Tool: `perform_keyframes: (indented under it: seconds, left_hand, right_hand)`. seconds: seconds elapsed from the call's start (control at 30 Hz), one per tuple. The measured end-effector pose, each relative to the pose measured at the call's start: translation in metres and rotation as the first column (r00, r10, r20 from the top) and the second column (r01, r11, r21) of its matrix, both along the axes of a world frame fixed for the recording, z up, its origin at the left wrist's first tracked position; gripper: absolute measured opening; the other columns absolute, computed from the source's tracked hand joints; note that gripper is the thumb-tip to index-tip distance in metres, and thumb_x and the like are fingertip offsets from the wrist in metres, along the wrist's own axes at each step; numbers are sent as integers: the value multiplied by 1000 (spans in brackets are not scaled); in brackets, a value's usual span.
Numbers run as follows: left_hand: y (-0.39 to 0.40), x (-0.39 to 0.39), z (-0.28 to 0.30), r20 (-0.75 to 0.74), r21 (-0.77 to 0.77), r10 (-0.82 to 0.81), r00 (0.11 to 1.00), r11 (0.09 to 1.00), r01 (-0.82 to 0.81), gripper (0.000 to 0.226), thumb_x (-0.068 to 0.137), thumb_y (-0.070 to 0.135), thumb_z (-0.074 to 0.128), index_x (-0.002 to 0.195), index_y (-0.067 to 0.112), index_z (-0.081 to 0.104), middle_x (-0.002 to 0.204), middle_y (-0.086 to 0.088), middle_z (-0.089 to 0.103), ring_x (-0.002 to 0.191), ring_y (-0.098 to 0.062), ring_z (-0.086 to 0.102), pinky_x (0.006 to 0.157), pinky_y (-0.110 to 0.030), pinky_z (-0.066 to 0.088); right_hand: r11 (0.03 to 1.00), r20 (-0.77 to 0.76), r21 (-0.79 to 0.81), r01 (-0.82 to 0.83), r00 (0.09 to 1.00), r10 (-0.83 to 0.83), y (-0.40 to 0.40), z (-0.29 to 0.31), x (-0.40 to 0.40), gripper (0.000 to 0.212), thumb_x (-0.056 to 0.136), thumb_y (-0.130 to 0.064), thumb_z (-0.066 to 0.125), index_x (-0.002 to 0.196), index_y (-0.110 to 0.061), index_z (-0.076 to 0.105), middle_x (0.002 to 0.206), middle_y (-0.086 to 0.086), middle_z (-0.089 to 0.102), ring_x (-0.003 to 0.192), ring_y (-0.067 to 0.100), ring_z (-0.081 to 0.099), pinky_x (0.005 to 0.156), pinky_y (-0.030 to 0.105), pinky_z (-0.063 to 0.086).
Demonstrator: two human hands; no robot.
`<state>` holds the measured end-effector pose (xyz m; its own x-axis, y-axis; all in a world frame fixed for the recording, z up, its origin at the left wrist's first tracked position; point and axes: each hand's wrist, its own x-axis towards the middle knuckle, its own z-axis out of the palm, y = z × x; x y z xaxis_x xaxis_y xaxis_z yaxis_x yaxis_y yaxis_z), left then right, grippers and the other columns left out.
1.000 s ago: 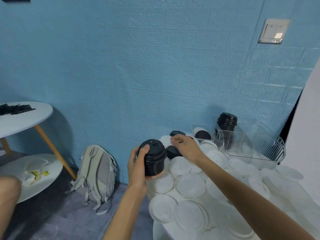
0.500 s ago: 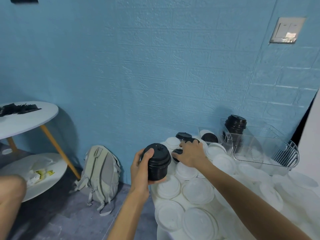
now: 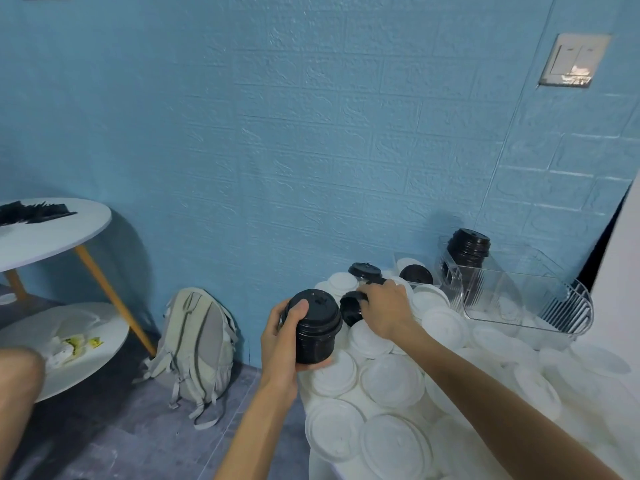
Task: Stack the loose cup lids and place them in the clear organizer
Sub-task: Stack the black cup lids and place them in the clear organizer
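My left hand (image 3: 282, 336) grips a stack of black cup lids (image 3: 313, 327) at the table's left edge, thumb on its top. Just right of it, my right hand (image 3: 386, 308) pinches a loose black lid (image 3: 350, 308) lying on the pile. Further back lie two more black lids (image 3: 364, 270) (image 3: 415, 274). Many white lids (image 3: 391, 381) cover the table. The clear organizer (image 3: 512, 292) stands at the back right, with a tall stack of black lids (image 3: 467, 251) in its left end.
A grey backpack (image 3: 195, 344) leans against the blue wall on the floor to the left. A round white two-tier table (image 3: 52, 230) with wooden legs stands at far left. A knee (image 3: 17, 375) shows at the lower left. A light switch (image 3: 573, 60) is on the wall.
My right hand has drawn back from the far black lids and closed on a nearer loose black lid beside the stack. My left hand keeps the stack nearly still.
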<state>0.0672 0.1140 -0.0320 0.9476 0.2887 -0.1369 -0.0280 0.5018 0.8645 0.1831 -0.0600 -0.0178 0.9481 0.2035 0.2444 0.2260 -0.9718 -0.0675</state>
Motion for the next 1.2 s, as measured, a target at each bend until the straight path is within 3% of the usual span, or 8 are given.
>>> perform_keyframes:
  seconds: [0.17, 0.3, 0.43, 0.67, 0.83, 0.9, 1.07, 1.2]
  left_hand:
    - [-9, -1, 4, 11, 35, -6, 1000, 999, 5, 41, 70, 48, 81, 106, 30, 73, 113, -2, 75, 111, -30, 70, 84, -70, 56]
    - [-16, -2, 9, 35, 40, -49, 998, 998, 48, 43, 73, 51, 81, 108, 27, 73, 111, -3, 76, 106, -29, 73, 81, -68, 58]
    - [-25, -6, 15, 58, 63, -72, 996, 996, 69, 60, 64, 60, 80, 112, 25, 72, 111, -7, 76, 103, -28, 74, 89, -63, 58]
    - [-36, -14, 23, 64, 40, -72, 995, 997, 70, 66, 69, 71, 69, 114, 23, 71, 109, -12, 76, 101, -34, 74, 82, -69, 57]
    - [-40, -17, 27, 74, 32, -70, 995, 997, 68, 58, 70, 56, 76, 115, 19, 70, 110, -10, 76, 99, -29, 75, 78, -56, 62]
    - [-42, -18, 28, 83, 24, -74, 994, 997, 73, 60, 67, 55, 78, 114, 19, 70, 112, -9, 76, 101, -26, 75, 81, -55, 62]
    - [-49, -19, 32, 111, 54, -68, 991, 997, 62, 57, 69, 61, 75, 113, 26, 69, 112, -1, 76, 104, -21, 74, 85, -61, 60]
    - [-53, -20, 32, 129, 189, -77, 989, 981, 51, 59, 74, 73, 60, 119, 36, 65, 114, 12, 73, 102, -2, 70, 92, -35, 56]
  right_hand:
    - [961, 133, 262, -83, 990, 49, -5, 14, -11, 29, 103, -25, 49, 126, -33, 66, 115, -3, 73, 106, 33, 57, 94, 42, 41]
    - [729, 231, 585, -355, 935, 270, 0, 32, -47, 30, 99, -20, 54, 115, -38, 71, 107, -19, 73, 101, 14, 67, 95, 43, 52]
    - [523, 182, 727, -445, 860, 477, 5, 35, -84, 30, 103, -15, 53, 125, -29, 68, 123, -17, 68, 122, 9, 61, 106, 34, 47]
    - [441, 60, 828, -346, 837, 544, 2, 35, -96, 36, 97, -32, 53, 132, -27, 64, 138, -13, 56, 136, 3, 46, 115, 26, 33]
    - [275, 73, 937, -215, 890, 449, 7, 41, -102, 29, 108, -22, 47, 115, -17, 75, 127, -10, 66, 124, 1, 57, 105, 16, 39]
    - [184, 48, 974, -131, 915, 401, 10, 42, -103, 19, 102, -20, 58, 114, -21, 73, 126, -5, 66, 120, 6, 60, 101, 21, 43]
    - [-79, -98, 986, 147, 892, 442, 21, 44, -108, 40, 84, -40, 64, 121, -26, 68, 121, -1, 73, 116, 14, 67, 107, 39, 49]
    - [-14, -143, 987, 161, 909, 392, 22, 43, -112, 25, 99, -33, 53, 118, -26, 69, 119, -2, 73, 114, 13, 67, 109, 44, 48]
